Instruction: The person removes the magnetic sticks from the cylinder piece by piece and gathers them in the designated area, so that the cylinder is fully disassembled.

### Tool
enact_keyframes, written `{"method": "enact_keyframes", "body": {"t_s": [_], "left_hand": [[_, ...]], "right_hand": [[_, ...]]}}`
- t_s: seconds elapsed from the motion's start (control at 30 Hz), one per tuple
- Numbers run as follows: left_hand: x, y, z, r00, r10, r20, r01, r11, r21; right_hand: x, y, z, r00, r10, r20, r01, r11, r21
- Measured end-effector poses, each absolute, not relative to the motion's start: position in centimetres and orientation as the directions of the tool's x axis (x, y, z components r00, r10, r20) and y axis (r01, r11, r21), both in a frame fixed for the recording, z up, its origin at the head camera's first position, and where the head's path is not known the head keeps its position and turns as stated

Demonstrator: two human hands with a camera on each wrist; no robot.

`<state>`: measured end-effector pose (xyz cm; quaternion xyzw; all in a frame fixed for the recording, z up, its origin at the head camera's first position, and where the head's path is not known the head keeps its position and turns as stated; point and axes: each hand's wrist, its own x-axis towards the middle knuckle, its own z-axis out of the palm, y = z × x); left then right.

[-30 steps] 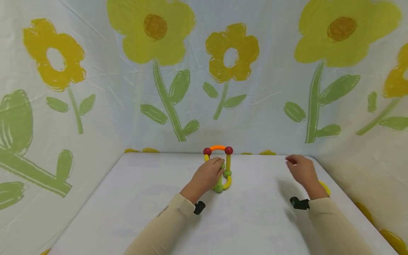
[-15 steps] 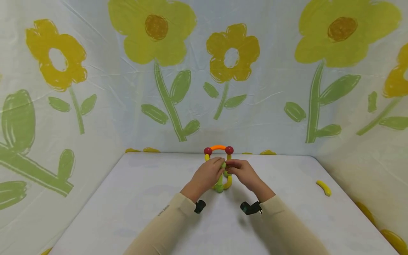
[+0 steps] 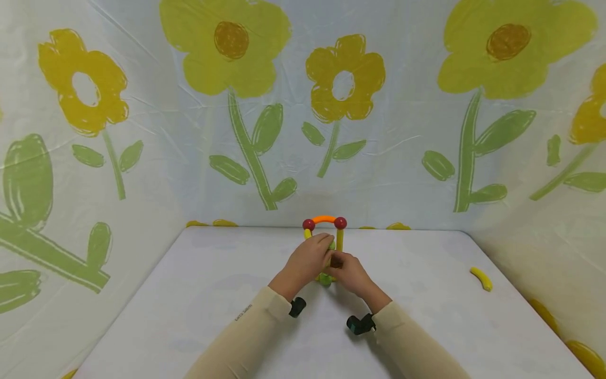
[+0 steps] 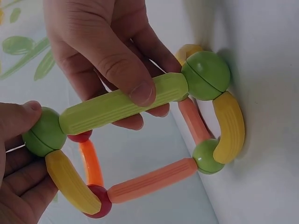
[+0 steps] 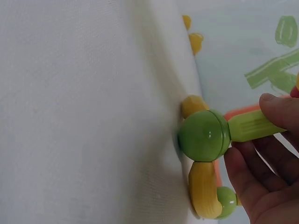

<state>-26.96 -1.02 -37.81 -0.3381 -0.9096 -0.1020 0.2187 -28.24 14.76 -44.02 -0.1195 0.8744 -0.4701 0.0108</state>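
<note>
A frame of toy building sticks and balls stands upright on the table, with an orange curved stick [image 3: 324, 219] and red balls [image 3: 340, 223] at its far top. My left hand [image 3: 303, 263] holds the upper green ball [image 4: 44, 131] between thumb and fingers. Lower down, my right hand [image 3: 351, 275] pinches the straight light-green stick [image 4: 121, 108], thumb on its near side and fingers behind. That stick runs between the upper green ball and a lower green ball [image 5: 203, 136]. A yellow curved stick [image 5: 204, 189] joins the lower ball near the tabletop.
A loose yellow curved stick [image 3: 482, 279] lies on the white table [image 3: 213, 316] at the right. Flower-printed cloth [image 3: 388, 158] rises behind the table and along both sides. Dark wrist cameras hang beneath both wrists.
My right hand has come left from the right side of the table to the toy, then down onto the light-green stick. The left hand keeps its hold at the upper ball.
</note>
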Motion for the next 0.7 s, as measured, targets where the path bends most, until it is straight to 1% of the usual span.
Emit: {"method": "enact_keyframes", "body": {"t_s": [0.13, 0.23, 0.3, 0.33, 0.37, 0.4, 0.43, 0.47, 0.53, 0.6, 0.63, 0.7], "left_hand": [[-26.8, -1.0, -37.6, -0.688, 0.563, 0.458, 0.655, 0.753, 0.058], [-26.8, -1.5, -37.6, -0.701, 0.497, 0.512, 0.644, 0.75, 0.153], [-27.4, -2.0, -38.0, -0.718, 0.383, 0.581, 0.621, 0.73, 0.287], [-27.9, -2.3, -38.3, -0.736, 0.302, 0.606, 0.597, 0.711, 0.371], [-28.4, -2.7, -38.7, -0.756, 0.214, 0.618, 0.571, 0.677, 0.464], [-29.1, -3.0, -39.3, -0.786, 0.127, 0.605, 0.535, 0.631, 0.562], [-29.8, -3.3, -39.8, -0.82, 0.05, 0.571, 0.491, 0.573, 0.655], [-30.5, -3.7, -40.4, -0.861, -0.004, 0.508, 0.436, 0.508, 0.743], [-31.7, -4.2, -41.7, -0.939, -0.041, 0.342, 0.295, 0.414, 0.861], [-32.8, -4.6, -42.8, -0.984, 0.005, 0.179, 0.169, 0.373, 0.912], [-33.2, -4.6, -43.3, -0.992, 0.044, 0.118, 0.126, 0.371, 0.92], [-34.1, -4.7, -44.0, -0.988, 0.146, 0.054, 0.105, 0.375, 0.921]], "right_hand": [[-28.0, 14.7, -43.9, -0.968, -0.228, 0.105, -0.216, 0.546, -0.809], [-28.0, 14.6, -43.9, -0.967, -0.234, 0.1, -0.214, 0.54, -0.814], [-28.0, 14.6, -43.9, -0.966, -0.241, 0.093, -0.212, 0.533, -0.819], [-28.0, 14.6, -43.9, -0.968, -0.237, 0.079, -0.197, 0.531, -0.824], [-28.1, 14.6, -43.9, -0.969, -0.237, 0.071, -0.191, 0.531, -0.825], [-28.1, 14.6, -43.9, -0.968, -0.24, 0.069, -0.191, 0.532, -0.825], [-28.1, 14.6, -43.9, -0.968, -0.241, 0.066, -0.189, 0.535, -0.824], [-28.1, 14.5, -43.8, -0.968, -0.241, 0.065, -0.189, 0.538, -0.821], [-28.1, 14.6, -43.9, -0.967, -0.245, 0.072, -0.199, 0.548, -0.813], [-28.2, 14.6, -44.0, -0.966, -0.246, 0.077, -0.206, 0.556, -0.805], [-28.3, 14.6, -44.0, -0.965, -0.248, 0.08, -0.21, 0.558, -0.803], [-28.3, 14.6, -44.1, -0.961, -0.257, 0.1, -0.232, 0.559, -0.796]]}}
